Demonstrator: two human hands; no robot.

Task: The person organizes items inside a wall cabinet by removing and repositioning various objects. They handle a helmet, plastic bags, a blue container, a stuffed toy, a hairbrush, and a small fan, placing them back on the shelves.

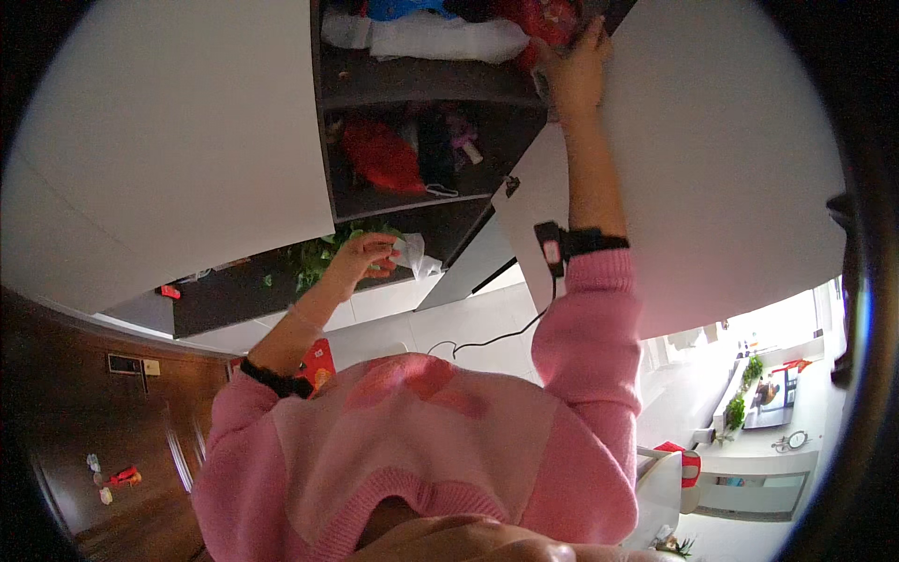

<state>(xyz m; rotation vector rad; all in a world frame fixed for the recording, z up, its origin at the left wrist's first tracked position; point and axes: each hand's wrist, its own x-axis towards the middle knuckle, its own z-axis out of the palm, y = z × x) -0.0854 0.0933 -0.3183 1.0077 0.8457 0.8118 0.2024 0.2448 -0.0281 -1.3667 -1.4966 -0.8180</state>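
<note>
My right hand (577, 74) is raised to the upper cabinet shelf (435, 81). Its thumb and fingers spread against a red package (551, 22) at the shelf's right end; whether they grip it is not clear. A white plastic-wrapped bundle (449, 38) lies just left of that hand. Lower down, my left hand (365, 258) has its fingers curled at a crumpled translucent plastic bag (420, 256) and appears to pinch its edge. Green leaves of a plant (316, 260) show behind the left hand, over a dark counter (225, 298).
Large white cabinet doors stand on the left (175, 126) and right (709, 161). The lower shelf (491, 165) bears a red bag (383, 158) and dark items. A black cable (502, 337) hangs from a device (550, 247) on my right wrist. A wooden door (105, 414) is at lower left.
</note>
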